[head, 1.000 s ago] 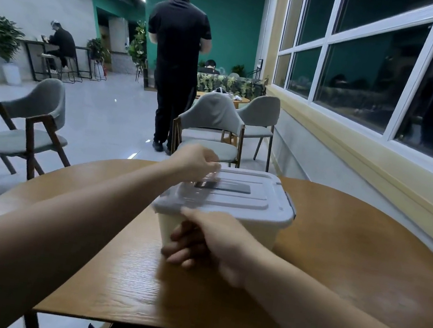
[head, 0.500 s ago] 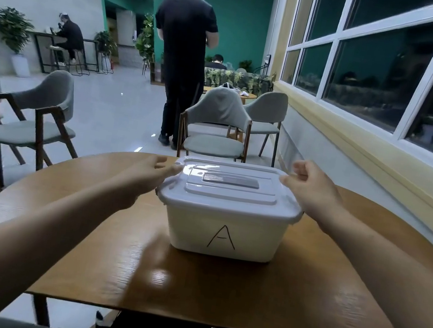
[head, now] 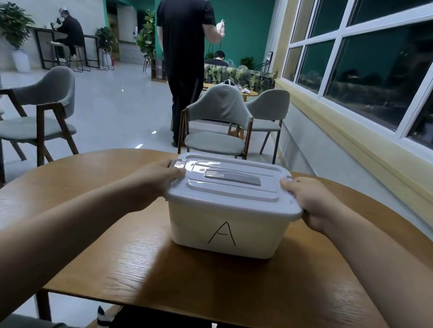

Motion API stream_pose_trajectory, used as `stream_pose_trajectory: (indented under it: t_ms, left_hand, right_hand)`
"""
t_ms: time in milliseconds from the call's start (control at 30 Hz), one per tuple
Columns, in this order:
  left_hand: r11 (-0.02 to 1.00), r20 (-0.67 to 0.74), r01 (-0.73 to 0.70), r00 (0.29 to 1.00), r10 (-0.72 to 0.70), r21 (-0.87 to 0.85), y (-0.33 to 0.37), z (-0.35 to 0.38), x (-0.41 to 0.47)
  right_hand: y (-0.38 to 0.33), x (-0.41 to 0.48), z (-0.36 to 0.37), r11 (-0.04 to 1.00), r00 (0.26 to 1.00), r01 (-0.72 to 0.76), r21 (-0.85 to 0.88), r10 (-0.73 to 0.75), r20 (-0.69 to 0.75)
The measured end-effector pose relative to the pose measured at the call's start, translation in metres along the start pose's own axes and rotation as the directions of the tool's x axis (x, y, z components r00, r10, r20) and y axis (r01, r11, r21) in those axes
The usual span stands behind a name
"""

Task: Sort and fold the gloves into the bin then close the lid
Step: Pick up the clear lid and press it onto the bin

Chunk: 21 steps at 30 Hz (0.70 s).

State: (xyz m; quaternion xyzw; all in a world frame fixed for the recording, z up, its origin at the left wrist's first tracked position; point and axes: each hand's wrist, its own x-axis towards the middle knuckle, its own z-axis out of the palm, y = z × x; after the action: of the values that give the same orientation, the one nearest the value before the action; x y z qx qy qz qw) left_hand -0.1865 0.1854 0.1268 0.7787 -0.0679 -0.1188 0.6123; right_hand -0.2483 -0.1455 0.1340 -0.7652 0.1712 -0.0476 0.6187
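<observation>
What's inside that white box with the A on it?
Nothing inside shows: the lid sits on the box and its walls are opaque. The left hand and right hand grip the lid's two ends.

This is a café-style lounge or canteen, with round wooden tables [head: 300,304] ringed by grey padded wooden-framed chairs [head: 217,124], a high counter [head: 42,30] with bar stools [head: 78,55] where a seated person [head: 70,30] sits, potted plants [head: 12,23], a teal wall [head: 234,10] and a row of large windows [head: 381,62].
</observation>
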Motion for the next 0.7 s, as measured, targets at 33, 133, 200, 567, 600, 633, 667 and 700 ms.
stream_pose_trajectory:
  t_ms: [33, 133, 200, 567, 600, 633, 667, 700]
  left_hand:
    - [0.998, -0.029, -0.008, 1.0, 0.01, 0.062, 0.003, 0.004, -0.001]
    - [0.966, -0.145, -0.034, 0.987, 0.073, 0.256, 0.011, 0.013, -0.002]
    - [0.962, -0.151, -0.049, 0.984, 0.092, 0.269, 0.011, 0.015, 0.0]
    - [0.943, -0.078, -0.212, 0.968, 0.238, 0.257, -0.001, 0.016, -0.028]
    - [0.924, -0.064, -0.256, 0.956, 0.285, 0.282, -0.005, 0.016, -0.033]
    - [0.9, -0.053, -0.287, 0.946, 0.321, 0.327, -0.011, 0.015, -0.038]
    - [0.873, -0.039, -0.309, 0.936, 0.349, 0.377, -0.015, 0.015, -0.043]
    - [0.85, -0.018, -0.335, 0.927, 0.374, 0.405, -0.019, 0.014, -0.047]
  right_hand:
    - [-0.002, 0.0, 0.003, 0.997, 1.0, 0.026, -0.075, -0.026, -0.01]
    - [-0.007, -0.002, 0.011, 0.957, 0.994, 0.088, -0.276, -0.102, -0.037]
    - [-0.007, -0.002, 0.014, 0.934, 0.991, 0.097, -0.343, -0.124, -0.057]
    - [0.015, -0.016, 0.008, 0.975, 0.978, 0.21, -0.077, -0.21, 0.011]
    - [0.021, -0.019, 0.006, 0.963, 0.969, 0.247, -0.11, -0.247, 0.017]
    - [0.026, -0.026, 0.005, 0.947, 0.96, 0.277, -0.161, -0.277, 0.022]
    - [0.033, -0.03, 0.004, 0.927, 0.953, 0.3, -0.225, -0.302, 0.028]
    - [0.037, -0.036, 0.005, 0.902, 0.942, 0.327, -0.282, -0.333, 0.026]
